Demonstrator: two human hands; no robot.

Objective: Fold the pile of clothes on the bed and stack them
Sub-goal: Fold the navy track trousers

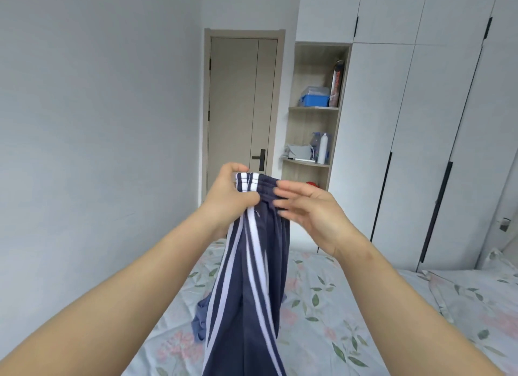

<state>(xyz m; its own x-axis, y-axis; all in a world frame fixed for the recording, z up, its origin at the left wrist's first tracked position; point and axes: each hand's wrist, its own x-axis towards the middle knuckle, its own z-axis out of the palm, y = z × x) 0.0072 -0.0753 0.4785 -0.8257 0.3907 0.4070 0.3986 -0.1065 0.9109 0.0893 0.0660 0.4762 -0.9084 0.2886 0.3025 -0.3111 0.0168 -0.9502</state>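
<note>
Two hands meet at the waistband [260,183] of the navy striped trousers [252,291] hanging above the bed [364,305], your left hand [229,196] clenched on the bunched band, your right hand [311,213] loose-fingered beside it, so you seem to be straightening them for folding, and next that right hand should pinch the band's other end.

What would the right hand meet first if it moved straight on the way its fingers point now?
Most likely the gathered waistband of the navy striped trousers, which the left hand grips. The right hand is open, its fingers aimed at that fabric; whether they touch it already is unclear.
</note>
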